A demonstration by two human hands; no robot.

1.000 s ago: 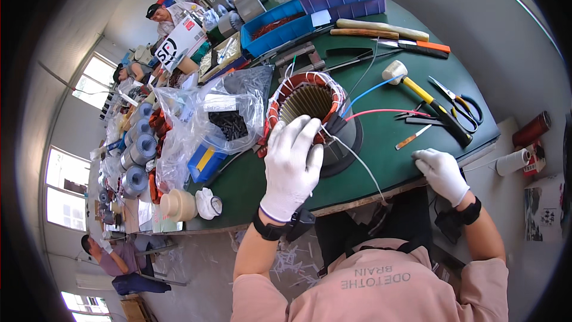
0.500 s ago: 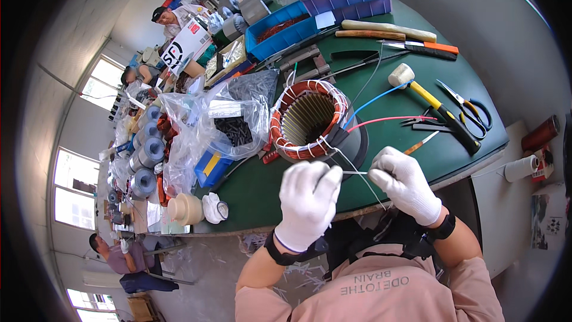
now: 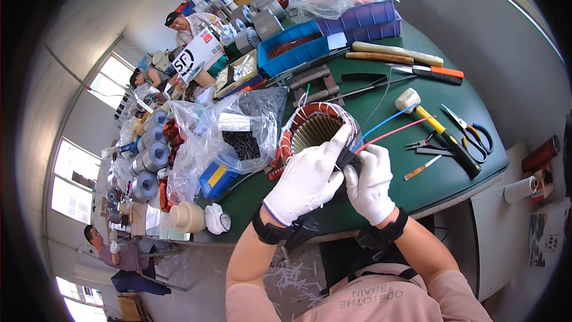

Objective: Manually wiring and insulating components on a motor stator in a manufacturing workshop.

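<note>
A motor stator (image 3: 286, 142) with copper windings laced in white cord stands on the green table. My left hand (image 3: 307, 173), in a white glove, grips its near rim, index finger stretched across the windings and thumb on the near outer side. My right hand (image 3: 370, 182), also gloved, is closed close beside it, fingertips together by a black sleeve (image 3: 345, 158) at the lead exit. What those fingertips hold is hidden. A blue lead (image 3: 384, 120) and a red lead (image 3: 396, 134) run out to the right from the sleeve.
Right of the stator lie a mallet (image 3: 438, 122), scissors (image 3: 468, 131), pliers (image 3: 422, 142) and a small wooden-handled blade (image 3: 422, 168). Leftward are a bag of black caps (image 3: 241, 143) and a blue box (image 3: 217, 179). Blue bin (image 3: 292, 48) stands behind. Several people work farther left.
Both hands have moved forward from the table's near edge to the stator's near rim. The white cord stretched between them earlier is now hidden. The view has shifted slightly.
</note>
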